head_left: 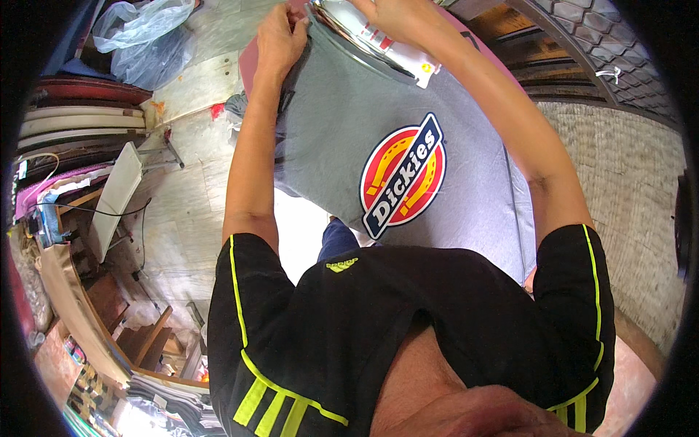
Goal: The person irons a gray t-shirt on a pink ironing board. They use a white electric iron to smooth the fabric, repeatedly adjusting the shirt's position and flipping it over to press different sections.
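A grey T-shirt (328, 138) with a round red, yellow and blue printed emblem lies spread over a reddish ironing board (251, 62). My right hand (397, 18) is closed round the top of a white and silver iron (375, 45), whose flat base rests on the shirt's far part. The iron's handle is mostly hidden by my hand and the picture's upper edge. Just left of the iron, my left hand (282, 38) pinches the shirt's far left edge with bent fingers and thumb. A dark cord (512, 193) runs down the shirt's right side.
Stacked boards and panels (80, 124) line the left side, beside a small pale folding stand (120, 193). A clear plastic bag (149, 44) lies at the far left. On the far right stands a dark metal lattice (608, 44), with a woven mat (604, 160) on the floor.
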The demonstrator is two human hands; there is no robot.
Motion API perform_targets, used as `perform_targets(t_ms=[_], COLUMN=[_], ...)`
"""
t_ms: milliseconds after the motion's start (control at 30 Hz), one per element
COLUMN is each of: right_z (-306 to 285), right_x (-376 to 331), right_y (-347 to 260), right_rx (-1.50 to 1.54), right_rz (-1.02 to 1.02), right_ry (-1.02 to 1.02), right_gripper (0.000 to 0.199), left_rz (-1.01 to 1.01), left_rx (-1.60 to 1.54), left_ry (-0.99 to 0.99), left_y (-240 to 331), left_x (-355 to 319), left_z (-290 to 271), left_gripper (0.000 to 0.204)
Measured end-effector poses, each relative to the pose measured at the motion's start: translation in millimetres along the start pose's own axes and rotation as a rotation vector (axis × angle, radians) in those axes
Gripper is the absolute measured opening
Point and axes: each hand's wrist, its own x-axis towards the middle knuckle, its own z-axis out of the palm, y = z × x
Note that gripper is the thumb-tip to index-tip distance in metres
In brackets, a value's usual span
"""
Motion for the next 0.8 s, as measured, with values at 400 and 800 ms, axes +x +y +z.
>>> perform_targets(t_ms=[400, 800], right_z=[-2.2, 4.8], right_x=[10.6, 21.4], right_y=[-19.8, -12.3], right_rx=[0.027, 0.007], right_rz=[0.055, 0.001], right_ry=[-0.047, -0.035], right_gripper=[0.044, 0.047], left_rz=[-0.031, -0.164], left_rx=[-0.086, -0.085], left_ry=[0.092, 0.07], left_y=[21.4, 21.7], left_x=[-9.9, -8.7], left_z=[-5.4, -6.0], left_gripper=[0.016, 0.018])
